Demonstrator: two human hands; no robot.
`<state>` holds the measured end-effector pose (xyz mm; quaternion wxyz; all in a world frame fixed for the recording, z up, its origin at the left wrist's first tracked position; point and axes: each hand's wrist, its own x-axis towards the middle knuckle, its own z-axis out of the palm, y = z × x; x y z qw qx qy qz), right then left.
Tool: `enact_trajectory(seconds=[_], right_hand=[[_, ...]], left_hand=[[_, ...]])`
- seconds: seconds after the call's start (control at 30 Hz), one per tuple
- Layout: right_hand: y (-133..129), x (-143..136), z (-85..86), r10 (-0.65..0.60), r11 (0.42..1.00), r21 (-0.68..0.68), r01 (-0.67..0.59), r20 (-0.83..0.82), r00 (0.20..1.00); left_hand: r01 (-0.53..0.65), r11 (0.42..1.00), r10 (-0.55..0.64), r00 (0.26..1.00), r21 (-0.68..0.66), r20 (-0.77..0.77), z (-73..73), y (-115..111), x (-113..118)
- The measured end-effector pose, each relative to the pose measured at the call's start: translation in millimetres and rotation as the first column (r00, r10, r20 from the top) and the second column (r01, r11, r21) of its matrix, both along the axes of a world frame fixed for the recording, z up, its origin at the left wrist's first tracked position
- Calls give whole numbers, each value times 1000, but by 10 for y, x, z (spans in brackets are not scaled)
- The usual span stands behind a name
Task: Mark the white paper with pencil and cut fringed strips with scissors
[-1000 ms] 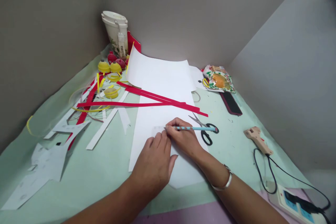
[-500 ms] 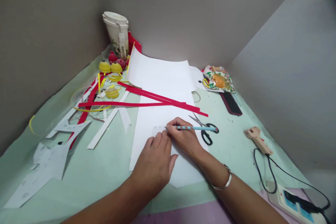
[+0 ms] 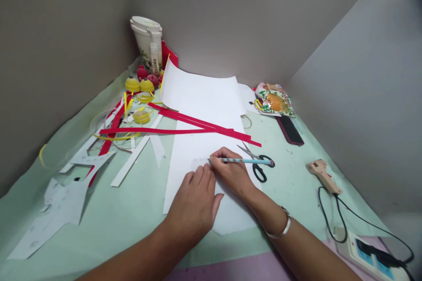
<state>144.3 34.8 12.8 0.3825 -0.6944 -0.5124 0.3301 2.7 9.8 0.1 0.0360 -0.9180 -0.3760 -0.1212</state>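
Note:
A light-blue pencil (image 3: 245,160) is pinched in my right hand (image 3: 231,173), its tip on the white paper (image 3: 184,149). My left hand (image 3: 194,199) lies flat on the same sheet, fingers stretched forward and thumb apart, its fingertips close to the pencil tip. A faint greyish patch shows on the paper just beyond those fingertips; I cannot make out what it is. Beside my right hand rest scissors (image 3: 260,167) with black handles, partly on the paper. Several red strips (image 3: 198,131) lie across the sheet's far part.
Cut white pieces (image 3: 62,202), yellow rings (image 3: 141,117) and small yellow and red round parts lie to the left. A coffee cup (image 3: 147,44) stands behind. On the right are a phone (image 3: 290,130), a snack packet (image 3: 275,100), a glue gun (image 3: 323,175) and a power strip (image 3: 362,250).
Almost nothing differs. The view has shifted very slightly; both hands and the pencil keep nearly the same place on the paper.

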Motion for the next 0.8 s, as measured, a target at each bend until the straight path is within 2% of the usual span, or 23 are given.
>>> enact_trajectory(seconds=[0.8], right_hand=[[-3,5,-10,34,999,-5,-34,-10,999]], left_hand=[[3,999,-4,1000,-39,-19,33,-7,4]])
